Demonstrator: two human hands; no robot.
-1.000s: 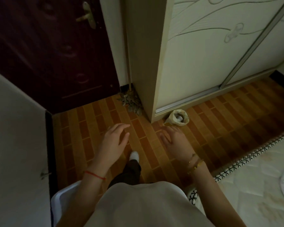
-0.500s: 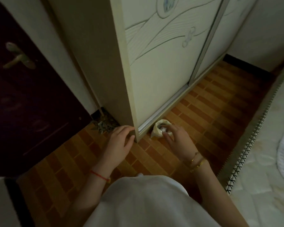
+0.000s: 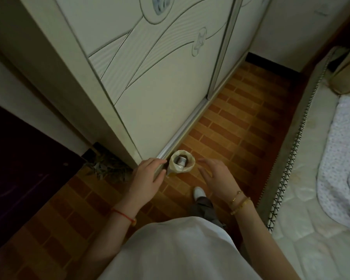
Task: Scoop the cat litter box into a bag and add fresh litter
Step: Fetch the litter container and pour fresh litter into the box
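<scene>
Head view, looking down at the foot of a wardrobe (image 3: 160, 87). A small pale bag (image 3: 171, 168) stands upright on the brick-patterned floor (image 3: 230, 128), against the wardrobe's bottom rail. Its rolled rim forms a round open mouth, and a small whitish object (image 3: 181, 160) lies inside (its identity cannot be told).

The left hand (image 3: 148, 176) lies at the wardrobe's corner. Its fingers (image 3: 158, 161) are extended and hold nothing, and their tips are just beside the bag's left rim; contact cannot be told. The right hand (image 3: 216, 176) is to the right of the bag and apart from it, with fingers (image 3: 205, 161) spread and relaxed, also holding nothing.

Compared with half a second ago, the right hand's fingers have left the bag, which they then touched. The bag, then slumped and crumpled, now shows a full circular opening. The left hand has shifted from the wardrobe's edge toward the bag.

A red cord (image 3: 123, 214) circles the left wrist, and gold bracelets (image 3: 238, 199) circle the right. A white shoe (image 3: 198, 193) now shows between the forearms. A bed (image 3: 311, 199) borders the floor at right, and a dark door (image 3: 18, 158) stands at left, with broom bristles (image 3: 109, 168) beside the wardrobe's corner.
</scene>
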